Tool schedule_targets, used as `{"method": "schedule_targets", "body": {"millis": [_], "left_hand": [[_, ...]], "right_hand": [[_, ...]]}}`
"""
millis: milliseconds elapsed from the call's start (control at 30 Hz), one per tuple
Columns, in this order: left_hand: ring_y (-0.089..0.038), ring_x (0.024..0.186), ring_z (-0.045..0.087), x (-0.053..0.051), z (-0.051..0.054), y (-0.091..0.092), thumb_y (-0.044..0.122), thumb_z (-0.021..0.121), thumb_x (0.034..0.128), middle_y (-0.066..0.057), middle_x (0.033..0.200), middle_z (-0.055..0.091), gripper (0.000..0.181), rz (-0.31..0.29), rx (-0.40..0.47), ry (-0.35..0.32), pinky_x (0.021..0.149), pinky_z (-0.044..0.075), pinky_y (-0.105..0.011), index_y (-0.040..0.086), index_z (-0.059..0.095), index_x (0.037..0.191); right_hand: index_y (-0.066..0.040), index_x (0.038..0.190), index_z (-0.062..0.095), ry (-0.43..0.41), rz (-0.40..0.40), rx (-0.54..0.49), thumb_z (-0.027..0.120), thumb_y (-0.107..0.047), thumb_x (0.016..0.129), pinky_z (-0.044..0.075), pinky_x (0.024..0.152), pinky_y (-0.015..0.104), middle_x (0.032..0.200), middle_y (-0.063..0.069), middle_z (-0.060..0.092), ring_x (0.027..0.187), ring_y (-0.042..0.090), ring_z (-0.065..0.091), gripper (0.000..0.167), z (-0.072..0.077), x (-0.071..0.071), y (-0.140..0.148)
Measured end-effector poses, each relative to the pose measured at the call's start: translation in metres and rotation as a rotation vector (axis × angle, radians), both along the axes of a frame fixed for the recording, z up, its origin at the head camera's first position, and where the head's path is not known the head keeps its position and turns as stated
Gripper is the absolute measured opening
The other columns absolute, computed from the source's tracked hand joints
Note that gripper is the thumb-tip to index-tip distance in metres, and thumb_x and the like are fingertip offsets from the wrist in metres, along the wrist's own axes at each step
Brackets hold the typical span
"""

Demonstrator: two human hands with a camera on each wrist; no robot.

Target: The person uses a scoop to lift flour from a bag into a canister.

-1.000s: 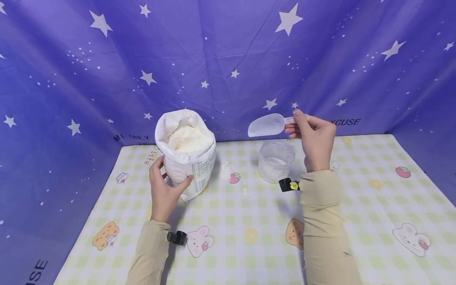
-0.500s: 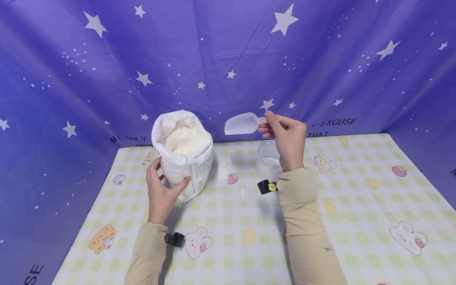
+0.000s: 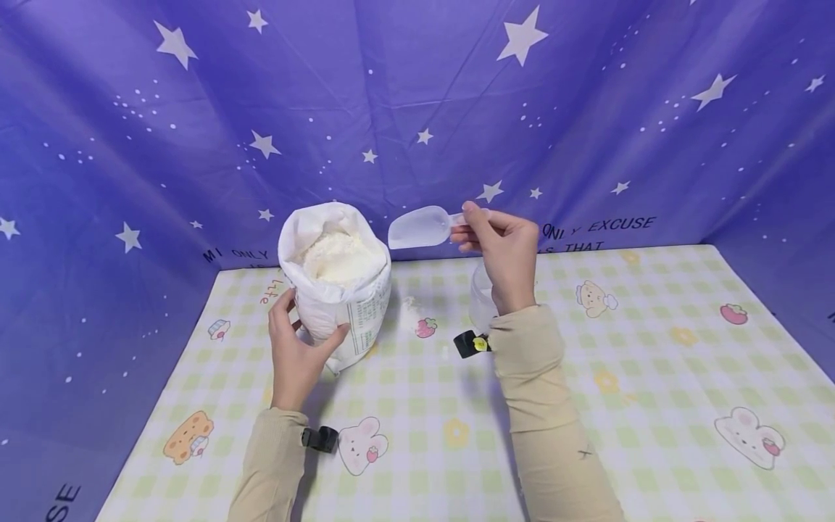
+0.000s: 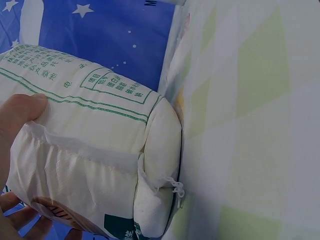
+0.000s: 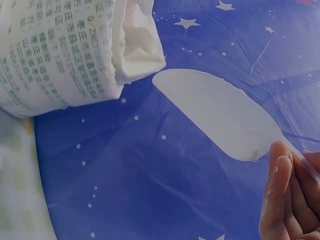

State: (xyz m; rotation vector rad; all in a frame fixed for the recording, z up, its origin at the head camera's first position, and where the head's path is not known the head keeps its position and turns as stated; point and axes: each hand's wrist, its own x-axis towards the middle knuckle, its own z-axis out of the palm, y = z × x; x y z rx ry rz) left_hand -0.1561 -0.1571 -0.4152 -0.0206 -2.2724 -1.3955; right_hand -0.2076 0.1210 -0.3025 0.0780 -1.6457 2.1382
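An upright white bag of flour (image 3: pixel 374 315), its top rolled open, stands left of centre with pale powder (image 3: pixel 341 257) inside. My left hand (image 3: pixel 296 355) grips its lower side, thumb on the front and fingers round the left. In the left wrist view, the thumb (image 4: pixel 25 111) presses the printed bag (image 4: pixel 95 135). A translucent plastic scoop (image 3: pixel 420 227) hangs just right of the bag's mouth, apart from it. Its handle is pinched by my right hand (image 3: pixel 509 254). The scoop (image 5: pixel 215 112) looks bare of powder in its visible part.
A clear round tub (image 3: pixel 481 301) stands on the table behind my right wrist, mostly hidden. A little spilled powder (image 3: pixel 409 315) lies on the checked tablecloth (image 3: pixel 417 391) between bag and tub. A blue star-patterned curtain (image 3: pixel 417 87) hangs behind the table.
My right hand has carried the scoop left from above the tub to beside the bag's mouth, covering more of the tub. My left hand keeps its grip on the bag.
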Motion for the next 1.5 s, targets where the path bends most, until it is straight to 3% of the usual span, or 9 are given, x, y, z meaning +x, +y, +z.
{"method": "schedule_targets", "body": {"millis": [667,1067,1500], "left_hand": [[-0.023,0.135,0.034,-0.001,-0.002,0.0,0.019,0.088,0.0732,-0.014,0.145,0.037,0.094,0.0,-0.007,0.014,0.103,0.041,-0.04,0.008,0.032,0.148],[-0.022,0.135,0.035,-0.001,-0.001,-0.001,0.019,0.088,0.0738,-0.012,0.145,0.037,0.093,-0.001,-0.008,0.006,0.104,0.041,-0.04,0.009,0.032,0.148],[-0.021,0.134,0.035,-0.001,-0.001,-0.001,0.02,0.088,0.0733,-0.012,0.144,0.037,0.094,0.002,-0.006,0.003,0.104,0.041,-0.04,0.009,0.032,0.148]], "right_hand": [[0.008,0.091,0.076,-0.028,0.048,0.088,0.073,-0.023,0.091,0.06,0.058,0.029,0.071,0.006,0.073,0.061,0.015,0.071,0.03,-0.001,-0.005,-0.032],[0.005,0.086,0.077,-0.031,0.003,0.145,0.072,-0.022,0.092,0.06,0.058,0.032,0.073,0.012,0.074,0.061,0.016,0.071,0.028,-0.006,-0.011,-0.048],[0.006,0.087,0.077,-0.056,-0.061,0.137,0.072,-0.018,0.091,0.059,0.056,0.028,0.075,0.019,0.073,0.058,0.011,0.07,0.025,-0.01,-0.017,-0.071]]}}
